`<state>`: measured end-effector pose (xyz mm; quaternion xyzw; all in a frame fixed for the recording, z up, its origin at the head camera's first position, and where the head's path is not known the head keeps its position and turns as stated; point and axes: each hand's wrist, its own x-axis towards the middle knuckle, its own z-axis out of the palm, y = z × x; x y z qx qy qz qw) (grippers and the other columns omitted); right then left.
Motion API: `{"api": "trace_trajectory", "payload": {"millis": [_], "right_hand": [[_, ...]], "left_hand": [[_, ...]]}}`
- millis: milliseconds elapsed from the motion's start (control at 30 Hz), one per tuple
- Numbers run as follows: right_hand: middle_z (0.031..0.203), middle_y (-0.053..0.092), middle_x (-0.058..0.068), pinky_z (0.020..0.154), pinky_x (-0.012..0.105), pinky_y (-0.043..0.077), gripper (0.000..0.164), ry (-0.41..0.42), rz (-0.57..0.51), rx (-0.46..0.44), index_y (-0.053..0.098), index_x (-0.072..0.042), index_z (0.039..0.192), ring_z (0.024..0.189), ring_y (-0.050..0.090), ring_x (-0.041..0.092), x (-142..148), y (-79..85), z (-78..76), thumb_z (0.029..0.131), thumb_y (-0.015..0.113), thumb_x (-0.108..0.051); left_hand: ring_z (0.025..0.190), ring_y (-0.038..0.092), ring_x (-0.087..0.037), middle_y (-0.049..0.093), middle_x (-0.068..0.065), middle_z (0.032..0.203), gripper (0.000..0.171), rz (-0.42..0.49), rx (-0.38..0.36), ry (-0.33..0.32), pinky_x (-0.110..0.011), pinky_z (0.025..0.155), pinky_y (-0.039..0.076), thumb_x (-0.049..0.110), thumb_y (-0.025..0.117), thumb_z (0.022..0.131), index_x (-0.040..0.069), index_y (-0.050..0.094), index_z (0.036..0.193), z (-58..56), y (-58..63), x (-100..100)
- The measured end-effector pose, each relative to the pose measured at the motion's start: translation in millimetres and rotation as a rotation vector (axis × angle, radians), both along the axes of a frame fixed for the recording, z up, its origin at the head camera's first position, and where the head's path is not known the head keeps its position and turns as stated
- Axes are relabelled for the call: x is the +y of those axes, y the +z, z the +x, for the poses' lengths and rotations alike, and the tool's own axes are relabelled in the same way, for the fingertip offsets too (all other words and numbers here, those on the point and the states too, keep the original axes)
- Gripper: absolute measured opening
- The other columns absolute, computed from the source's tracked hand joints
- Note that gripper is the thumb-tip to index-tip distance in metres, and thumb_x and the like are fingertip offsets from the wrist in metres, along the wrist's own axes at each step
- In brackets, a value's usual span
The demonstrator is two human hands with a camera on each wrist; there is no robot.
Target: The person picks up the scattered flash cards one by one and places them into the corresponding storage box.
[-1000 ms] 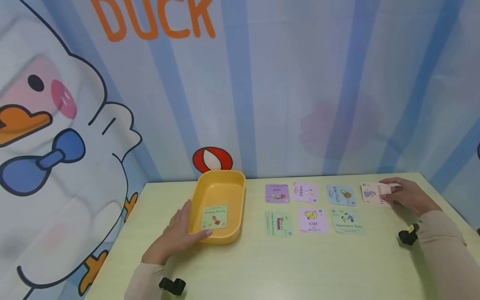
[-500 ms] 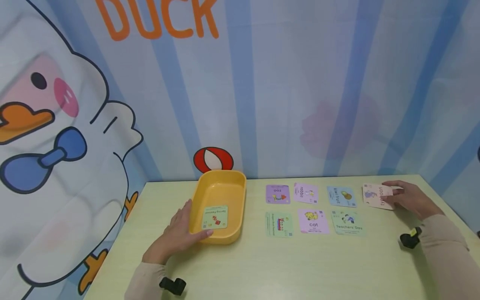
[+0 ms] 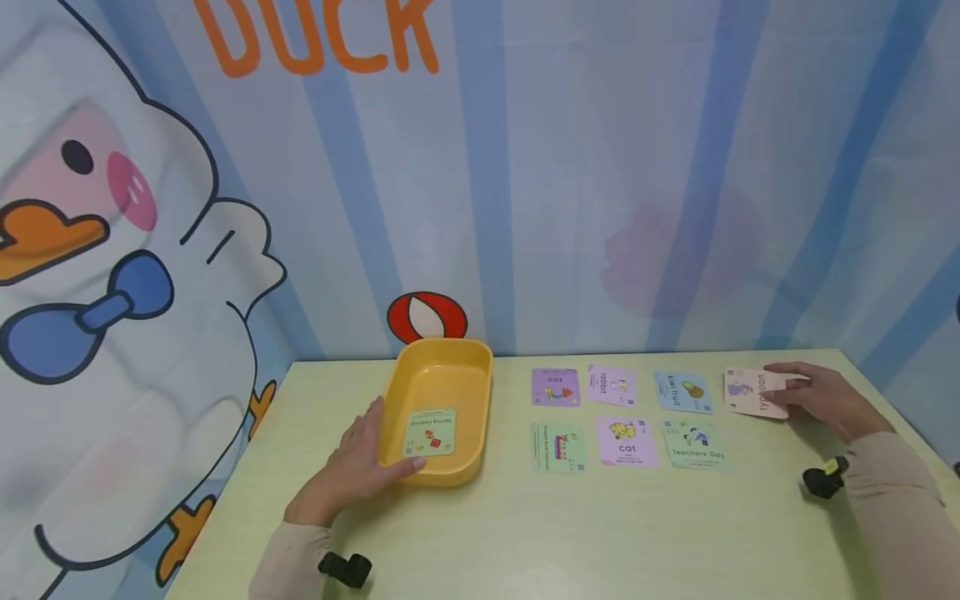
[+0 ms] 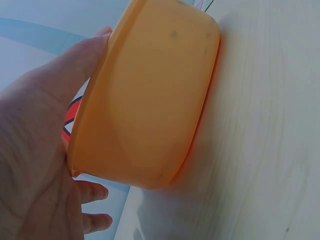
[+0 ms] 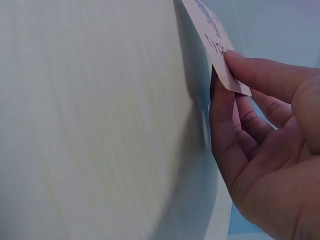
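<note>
Currently, right hand (image 3: 828, 402): fingers pinch 1 pale pink card (image 3: 745, 390). Left hand (image 3: 351, 468): fingers spread apart, touching yellow tray (image 3: 447, 382); 1 green card (image 3: 431, 432) inside.

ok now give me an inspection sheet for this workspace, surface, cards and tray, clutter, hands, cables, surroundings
Surface: pale wood-grain table
Cards and tray: yellow tray holds the Spring Festival card; typhoon card in hand; between them, two rows: zoo card, rabbit card, kiwi fruit card at the back, Dragon Boat card, cat card, Teachers' Day card in front
Clutter: nothing seen
Left hand: rests against the tray's near left corner
Right hand: pinches the typhoon card's right edge
Cables: nothing seen
Surroundings: blue-striped backdrop with a cartoon duck and orange DUCK lettering
</note>
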<state>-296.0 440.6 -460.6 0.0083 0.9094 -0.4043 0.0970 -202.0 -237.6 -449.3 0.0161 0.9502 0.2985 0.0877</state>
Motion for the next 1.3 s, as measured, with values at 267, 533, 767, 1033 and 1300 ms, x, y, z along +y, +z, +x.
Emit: {"api": "trace_trajectory", "payload": {"millis": [267, 533, 767, 1033, 1300], "right_hand": [[0.144, 0.040, 0.036, 0.076, 0.026, 0.057, 0.074, 0.008, -0.035, -0.020, 0.029, 0.007, 0.155, 0.090, 0.061, 0.000, -1.2, 3.5, 2.3, 0.101, 0.064, -0.030], [0.142, 0.046, 0.035, 0.081, 0.026, 0.060, 0.076, 0.016, -0.135, 0.003, 0.026, 0.007, 0.156, 0.091, 0.062, -0.007, -5.3, 6.7, 6.0, 0.102, 0.063, -0.031], [0.154, 0.019, 0.045, 0.082, 0.022, 0.058, 0.083, 0.057, -0.162, 0.036, 0.025, 0.006, 0.156, 0.092, 0.056, -0.017, -9.9, 12.0, 11.5, 0.099, 0.067, -0.036], [0.153, 0.026, 0.042, 0.083, 0.027, 0.060, 0.083, 0.059, -0.165, 0.061, 0.027, 0.004, 0.157, 0.094, 0.058, -0.014, -16.7, 17.5, 11.5, 0.098, 0.068, -0.038], [0.138, 0.043, 0.022, 0.083, 0.026, 0.059, 0.079, 0.048, -0.206, 0.081, 0.028, 0.001, 0.156, 0.097, 0.062, -0.006, -29.4, 28.3, 10.2, 0.099, 0.067, -0.037]], "left_hand": [[0.155, 0.002, -0.045, 0.005, -0.016, 0.171, 0.124, 0.003, 0.001, -0.003, -0.073, 0.118, 0.010, 0.069, 0.070, 0.082, 0.011, -0.003, 0.163, -0.4, 0.2, -0.2], [0.155, 0.002, -0.045, 0.004, -0.016, 0.171, 0.124, 0.004, -0.001, -0.006, -0.073, 0.118, 0.010, 0.069, 0.070, 0.082, 0.011, -0.003, 0.163, -0.7, -0.4, -1.0], [0.155, 0.002, -0.045, 0.005, -0.015, 0.171, 0.125, 0.009, -0.002, -0.005, -0.073, 0.118, 0.011, 0.071, 0.070, 0.081, 0.011, -0.003, 0.164, -0.3, -0.2, -0.8], [0.155, 0.003, -0.045, 0.006, -0.016, 0.171, 0.125, 0.008, 0.002, -0.009, -0.072, 0.118, 0.011, 0.072, 0.069, 0.081, 0.010, -0.002, 0.163, 0.1, 0.3, -0.4], [0.155, 0.002, -0.044, 0.005, -0.015, 0.171, 0.124, 0.008, 0.009, -0.011, -0.072, 0.118, 0.012, 0.070, 0.070, 0.081, 0.011, -0.003, 0.164, -0.2, -1.2, -0.4]]}}
